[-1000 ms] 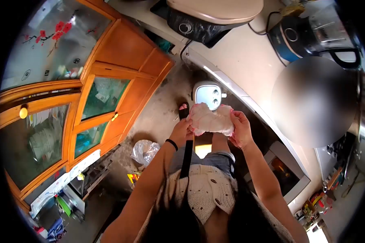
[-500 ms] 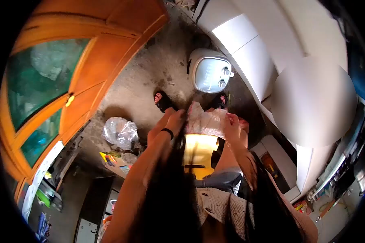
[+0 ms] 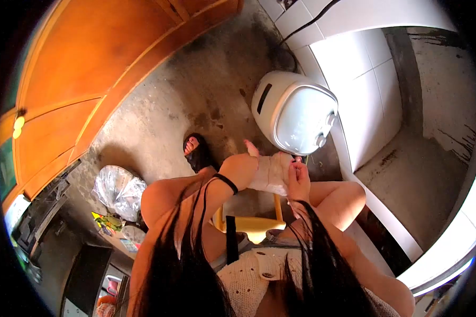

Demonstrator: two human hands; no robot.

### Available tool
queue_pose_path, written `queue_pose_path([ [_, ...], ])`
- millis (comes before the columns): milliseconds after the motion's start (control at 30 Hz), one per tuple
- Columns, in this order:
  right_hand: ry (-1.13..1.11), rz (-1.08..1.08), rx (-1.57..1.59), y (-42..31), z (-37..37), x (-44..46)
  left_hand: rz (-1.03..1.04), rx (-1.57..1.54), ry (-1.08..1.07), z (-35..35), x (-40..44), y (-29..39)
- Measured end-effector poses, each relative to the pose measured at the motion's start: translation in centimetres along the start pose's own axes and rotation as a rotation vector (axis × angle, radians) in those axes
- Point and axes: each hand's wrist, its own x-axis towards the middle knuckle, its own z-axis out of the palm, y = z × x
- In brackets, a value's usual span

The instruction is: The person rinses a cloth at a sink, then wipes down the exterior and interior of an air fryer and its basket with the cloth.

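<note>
"What does the head view show?"
"A soft, crumpled, whitish sheet [image 3: 271, 173], lifted between two bare hands beyond the yellow stool's [image 3: 255, 224] far edge."
"How are they gripping?"
"The right hand [image 3: 300, 182] pinches narrowly; the left hand's [image 3: 241, 168] closure cannot be told."
"How far along?"
"Raised and partly spread, but creased, not smooth."

Pale cloth [image 3: 269, 173] between two hands [image 3: 272, 171], rounded white appliance [image 3: 301, 113] on floor [image 3: 158, 100], orange cabinet [image 3: 84, 63] alongside

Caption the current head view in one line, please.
Left hand and right hand hold a pale crumpled item near a white appliance on the floor.
</note>
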Motion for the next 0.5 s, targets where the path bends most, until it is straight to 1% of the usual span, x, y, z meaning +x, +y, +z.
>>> queue_pose_path([
  [33,0.009,-0.041,0.021,0.5,0.8,0.0,0.005,0.01,0.05,-0.3,0.2,0.3],
  [67,0.021,-0.083,0.042,1.0,1.5,0.0,0.069,0.007,0.064,-0.7,0.1,0.2],
  [100,-0.036,-0.006,0.108,-0.7,1.7,-0.8,0.134,0.007,0.075,-1.1,0.0,0.1],
  [133,-0.031,-0.141,0.11,-0.6,2.2,-0.8,0.2,0.013,0.082,-1.5,0.0,0.2],
  [200,-0.009,-0.383,0.113,-0.8,2.8,-2.2,0.186,-0.007,0.05,-1.6,-0.2,1.0],
  [233,-0.024,-0.37,0.14,-1.3,2.5,-2.9,0.235,-0.08,0.023,-2.3,-0.2,1.2],
  [267,0.014,-0.416,0.12,-2.4,1.6,-4.1,0.284,-0.168,-0.026,-2.5,-0.6,1.9],
  [300,0.054,-0.453,0.096,-3.6,0.5,-4.8,0.259,-0.288,0.002,-2.8,-1.4,2.9],
  [333,0.094,-0.509,0.076,-4.7,-0.1,-4.2,0.236,-0.397,0.047,-4.0,-1.7,3.8],
  [400,0.293,-0.627,-0.072,-5.3,-2.4,-2.3,0.307,-0.501,0.257,-5.0,-2.0,4.7],
  [467,0.376,-0.733,0.088,-8.6,-4.6,-1.9,0.499,-0.603,0.53,-4.6,-0.5,4.0],
  [500,0.416,-0.735,0.017,-9.0,-5.6,-0.9,0.467,-0.602,0.589,-4.0,1.5,2.9],
])
